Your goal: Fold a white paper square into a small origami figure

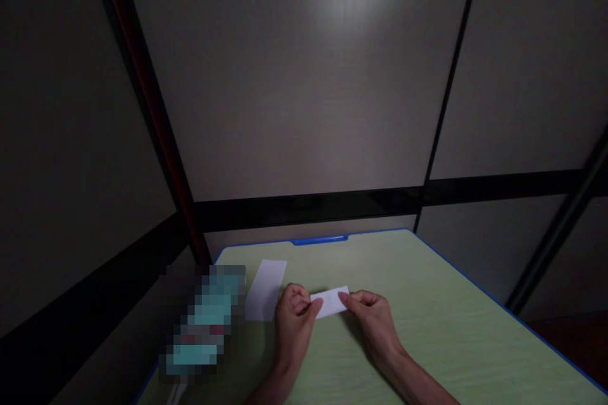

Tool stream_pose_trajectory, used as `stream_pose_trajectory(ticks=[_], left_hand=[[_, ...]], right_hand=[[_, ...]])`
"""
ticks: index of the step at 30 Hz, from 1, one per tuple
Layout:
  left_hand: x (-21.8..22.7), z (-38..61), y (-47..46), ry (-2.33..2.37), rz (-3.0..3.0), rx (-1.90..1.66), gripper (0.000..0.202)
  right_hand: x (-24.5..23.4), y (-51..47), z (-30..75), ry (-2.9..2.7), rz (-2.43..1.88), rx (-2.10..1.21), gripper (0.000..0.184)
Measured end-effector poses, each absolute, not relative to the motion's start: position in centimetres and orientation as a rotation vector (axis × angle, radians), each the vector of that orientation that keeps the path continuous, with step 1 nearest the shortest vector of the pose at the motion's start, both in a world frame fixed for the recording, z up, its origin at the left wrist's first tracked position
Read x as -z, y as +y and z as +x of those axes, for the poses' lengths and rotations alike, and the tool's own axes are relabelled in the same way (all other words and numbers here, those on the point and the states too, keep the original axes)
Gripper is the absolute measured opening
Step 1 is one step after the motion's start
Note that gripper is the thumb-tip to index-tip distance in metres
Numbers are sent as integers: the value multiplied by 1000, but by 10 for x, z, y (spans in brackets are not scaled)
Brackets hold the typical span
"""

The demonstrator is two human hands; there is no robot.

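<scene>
A small white piece of paper (331, 304) is held up between both hands, just above the green tabletop. My left hand (295, 316) pinches its left end, thumb on top and fingers curled behind. At the right end, my right hand (373, 316) grips the paper the same way, its thumb lying on the near face. Whether the paper is folded I cannot tell. Left of my left hand, a larger white sheet of paper (266, 288) lies flat on the table.
The green table (456, 329) has a blue edge and a blue handle (320, 240) at its far side. A pixelated, teal-coloured object (209, 313) is at the table's left, with a pale cable (177, 391) below it. Grey panels (308, 88) with black strips rise behind.
</scene>
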State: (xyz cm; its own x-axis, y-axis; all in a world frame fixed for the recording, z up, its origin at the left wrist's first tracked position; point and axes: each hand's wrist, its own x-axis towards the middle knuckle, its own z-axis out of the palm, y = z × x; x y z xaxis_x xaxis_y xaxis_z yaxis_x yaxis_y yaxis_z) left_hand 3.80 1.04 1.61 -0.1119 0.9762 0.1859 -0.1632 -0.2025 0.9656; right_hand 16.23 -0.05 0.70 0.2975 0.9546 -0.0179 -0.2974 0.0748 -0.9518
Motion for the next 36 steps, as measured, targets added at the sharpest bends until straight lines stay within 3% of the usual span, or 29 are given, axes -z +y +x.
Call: stream_pose_trajectory(ticks=[4, 10, 28, 36], left_hand=[[-17, 37, 10, 1073, 1167, -1454, 29], [-20, 39, 7, 1161, 1148, -1415, 18], [-15, 40, 8, 1096, 1155, -1414, 13], [-16, 41, 8, 1078, 1143, -1345, 6]], right_hand=[[-8, -1, 162, -773, -1072, -1105, 17], [-8, 0, 163, -771, -1062, -1097, 17], [-6, 1, 162, -783, -1138, -1040, 20], [-12, -1, 161, -795, -972, -1001, 32]])
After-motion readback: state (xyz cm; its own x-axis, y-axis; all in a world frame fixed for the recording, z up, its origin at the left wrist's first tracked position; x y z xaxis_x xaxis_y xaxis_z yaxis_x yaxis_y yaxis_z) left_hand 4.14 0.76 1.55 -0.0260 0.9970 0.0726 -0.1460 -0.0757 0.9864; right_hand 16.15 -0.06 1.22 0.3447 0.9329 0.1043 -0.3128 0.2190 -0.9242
